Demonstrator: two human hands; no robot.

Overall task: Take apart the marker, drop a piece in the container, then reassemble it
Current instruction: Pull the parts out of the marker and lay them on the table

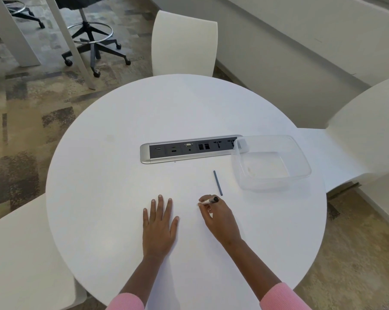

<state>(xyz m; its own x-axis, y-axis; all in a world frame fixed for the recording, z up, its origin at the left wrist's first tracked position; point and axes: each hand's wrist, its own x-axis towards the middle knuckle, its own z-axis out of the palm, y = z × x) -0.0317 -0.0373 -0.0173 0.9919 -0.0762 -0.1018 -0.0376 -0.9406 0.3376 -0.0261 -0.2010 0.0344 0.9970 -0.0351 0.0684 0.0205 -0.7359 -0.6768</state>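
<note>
My right hand grips a white marker body with a dark end, held low over the round white table. Just beyond it a thin dark grey stick, a marker piece, lies loose on the table. A clear plastic container stands to the right of the stick, with nothing visible inside. My left hand rests flat on the table with its fingers spread, holding nothing.
A silver and dark socket strip is set into the table's middle, its right end under the container's corner. White chairs stand at the far side, the right and the near left. A black wheeled stool stands beyond.
</note>
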